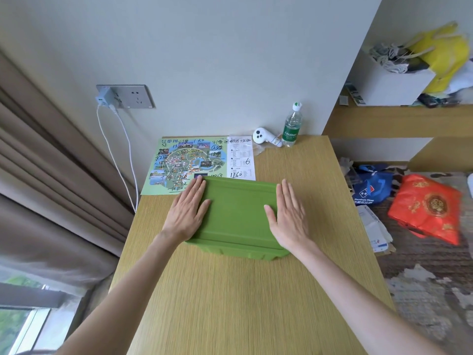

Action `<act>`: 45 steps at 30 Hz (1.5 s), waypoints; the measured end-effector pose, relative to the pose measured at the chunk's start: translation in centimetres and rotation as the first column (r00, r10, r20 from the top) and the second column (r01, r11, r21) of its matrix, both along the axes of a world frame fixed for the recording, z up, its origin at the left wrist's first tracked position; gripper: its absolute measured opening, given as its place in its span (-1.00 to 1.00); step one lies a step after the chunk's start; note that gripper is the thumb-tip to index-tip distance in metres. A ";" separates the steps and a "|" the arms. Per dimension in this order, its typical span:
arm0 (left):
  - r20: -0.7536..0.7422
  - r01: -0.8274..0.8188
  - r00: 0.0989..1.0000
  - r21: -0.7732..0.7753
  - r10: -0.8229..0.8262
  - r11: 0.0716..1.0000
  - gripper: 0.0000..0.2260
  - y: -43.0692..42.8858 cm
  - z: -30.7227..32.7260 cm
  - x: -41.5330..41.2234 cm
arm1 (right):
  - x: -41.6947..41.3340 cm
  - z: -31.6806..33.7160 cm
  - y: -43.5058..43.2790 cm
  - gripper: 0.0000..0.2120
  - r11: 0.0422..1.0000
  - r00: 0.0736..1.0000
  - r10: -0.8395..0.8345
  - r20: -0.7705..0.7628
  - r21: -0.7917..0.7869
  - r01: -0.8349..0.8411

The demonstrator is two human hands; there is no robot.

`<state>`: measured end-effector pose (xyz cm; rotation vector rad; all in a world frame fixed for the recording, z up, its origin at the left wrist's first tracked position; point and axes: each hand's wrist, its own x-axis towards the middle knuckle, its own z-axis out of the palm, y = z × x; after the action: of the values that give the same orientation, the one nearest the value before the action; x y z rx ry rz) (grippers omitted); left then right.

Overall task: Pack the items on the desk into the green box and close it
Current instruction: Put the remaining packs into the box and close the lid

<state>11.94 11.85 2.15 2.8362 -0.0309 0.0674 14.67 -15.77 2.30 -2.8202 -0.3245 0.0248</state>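
Head view: my left hand [188, 213] and right hand [288, 217] press flat, fingers straight, on one closed green box [236, 216]; beyond it, one bottle [292, 126].

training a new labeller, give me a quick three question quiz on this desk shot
1. True or false: the green box is closed.
2. What stands right beside the white controller? A) Cestbon water bottle B) mug C) lamp
3. How do the left hand and right hand lie on the box?
Key: 1 true; 2 A; 3 flat, palms down, one at each side of the lid.
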 end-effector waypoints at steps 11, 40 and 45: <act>0.072 -0.021 0.997 -0.106 0.028 0.994 -0.49 -0.1 -0.6 0.2 | 0.4 -1.1 -0.4 -0.30 0.967 0.999 -0.007 0.052 0.255 -0.006; -0.401 -0.502 0.864 -0.736 0.305 0.455 -0.57 1.7 -1.1 -1.8 | -3.8 -0.8 -2.4 -0.58 0.569 0.862 -0.210 -0.462 0.659 0.492; -0.383 -0.503 0.860 -0.747 0.337 0.435 -0.60 2.3 0.0 0.0 | -2.5 -0.3 -1.6 -0.61 0.573 0.862 -0.236 -0.449 0.652 0.496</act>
<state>11.95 14.20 2.17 1.7854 0.6102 -0.0571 12.17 -17.37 2.05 -1.9307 0.3019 0.1998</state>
